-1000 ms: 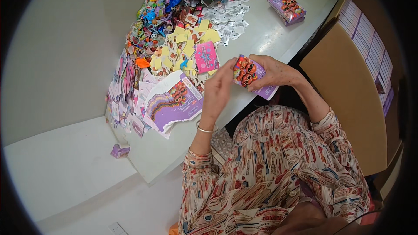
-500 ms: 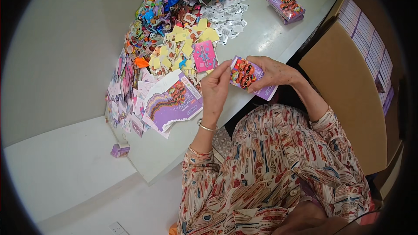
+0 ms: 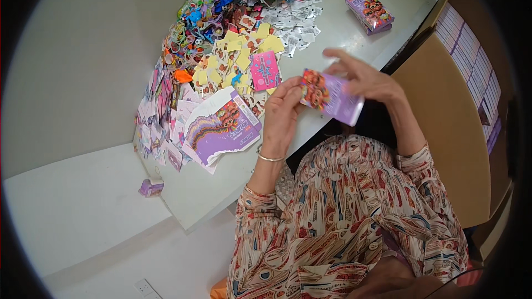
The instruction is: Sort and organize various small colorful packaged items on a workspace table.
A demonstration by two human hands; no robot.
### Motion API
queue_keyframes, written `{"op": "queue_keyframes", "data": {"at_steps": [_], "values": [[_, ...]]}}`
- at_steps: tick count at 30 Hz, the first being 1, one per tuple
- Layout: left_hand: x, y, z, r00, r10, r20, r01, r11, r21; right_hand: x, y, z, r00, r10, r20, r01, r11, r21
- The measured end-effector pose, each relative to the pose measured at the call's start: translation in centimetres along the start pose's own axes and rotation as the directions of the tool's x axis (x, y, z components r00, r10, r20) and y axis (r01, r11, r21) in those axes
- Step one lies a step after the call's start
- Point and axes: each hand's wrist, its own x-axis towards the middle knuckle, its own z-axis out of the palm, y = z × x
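Lifted and spread since the earlier frame, right fingers [image 3: 342,56] blurred, touch with the purple packet [image 3: 344,99] below them not able to be told, its left end grasped by left fingers [image 3: 292,97], pink card [image 3: 265,72] beyond these, fanned purple sheets [image 3: 233,139] to their left.

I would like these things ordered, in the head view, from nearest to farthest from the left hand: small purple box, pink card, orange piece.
1. Pink card: just upper left of the left hand.
2. Orange piece: farther left.
3. Small purple box: far lower left.
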Motion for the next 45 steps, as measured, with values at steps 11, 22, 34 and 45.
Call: {"op": "queue_keyframes", "data": {"at_steps": [11,22,34,45], "values": [[3.4,0.3,-3.3,0.912,0.408,0.041,-0.293,0.581,0.759,0.7,1.8,3.8,0.748,-0.433,-0.502,0.167,0.856,-0.490],[5.4,2.0,-6.9,0.535,0.809,0.244,-0.080,-0.239,0.968,1.4,-0.3,3.6,0.753,-0.428,-0.500,-0.205,0.569,-0.796],[3.3,8.5,2.4,0.612,0.633,0.474,-0.543,-0.100,0.834,1.4,-1.4,4.1,0.846,-0.405,-0.347,-0.147,0.449,-0.882],[5.1,8.3,2.1,0.853,0.468,0.233,-0.396,0.287,0.872,0.4,-1.1,3.6,0.850,-0.369,-0.376,-0.179,0.470,-0.864]]}}
